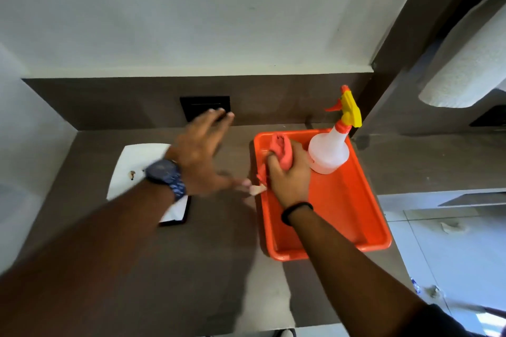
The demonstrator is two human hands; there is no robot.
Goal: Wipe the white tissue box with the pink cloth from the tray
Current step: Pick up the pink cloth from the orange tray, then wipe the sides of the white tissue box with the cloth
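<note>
Nearest me, right hand [287, 172] clenches the pink cloth [280, 152] in the tray [342, 205]; left hand [201, 156] hovers spread, right of the tissue box [134, 164].

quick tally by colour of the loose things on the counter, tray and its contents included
orange: 1, the tray
pink: 1, the cloth, held in the right hand
white: 2, the tissue box and the spray bottle, which has a yellow and orange head
total: 4
</note>
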